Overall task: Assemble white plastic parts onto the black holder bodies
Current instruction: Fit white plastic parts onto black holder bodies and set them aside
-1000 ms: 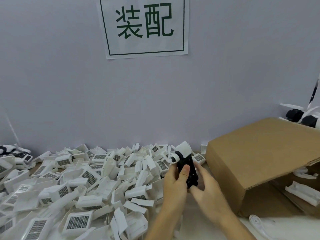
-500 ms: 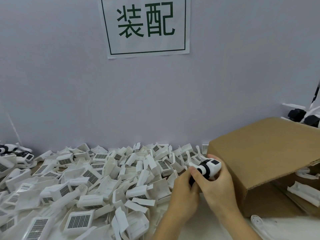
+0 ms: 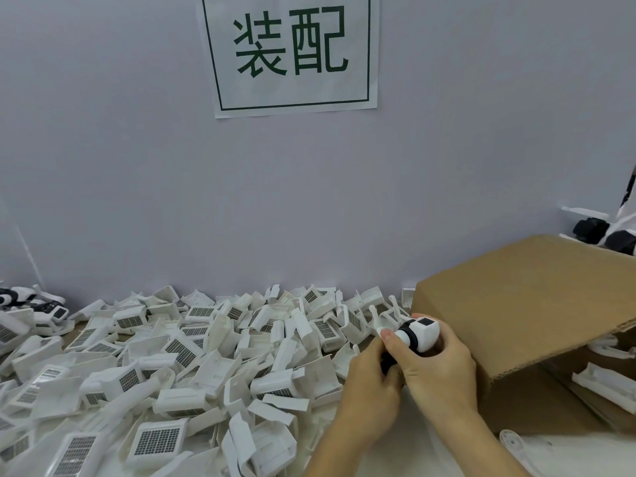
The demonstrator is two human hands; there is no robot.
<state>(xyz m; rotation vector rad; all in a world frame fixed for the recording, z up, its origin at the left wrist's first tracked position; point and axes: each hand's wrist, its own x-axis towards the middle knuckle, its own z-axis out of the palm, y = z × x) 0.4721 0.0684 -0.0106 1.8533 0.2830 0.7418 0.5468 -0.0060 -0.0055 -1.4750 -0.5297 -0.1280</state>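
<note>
Both hands busy on one unit, held in the air just left of the box (image 3: 537, 304). Right hand (image 3: 444, 370) wrapped round the white part (image 3: 425, 330), thumb along its near side. Left hand (image 3: 370, 383) curled on the black body (image 3: 389, 361), mostly hidden between the palms; only a dark ring shows at the joint. Seating state unclear from here. Looks light, rigid moulded plastic, smooth and a bit slippery; clip features probably the weak spot, so best gripped on the broad flanks of the white shell and the black stem, pushed straight along the axis, no twisting. Loose white parts heaped in a pile (image 3: 179, 352) to the left, reaching up to the hands. More pieces visible inside the box and behind it. Wall sign (image 3: 292, 53) above.
</note>
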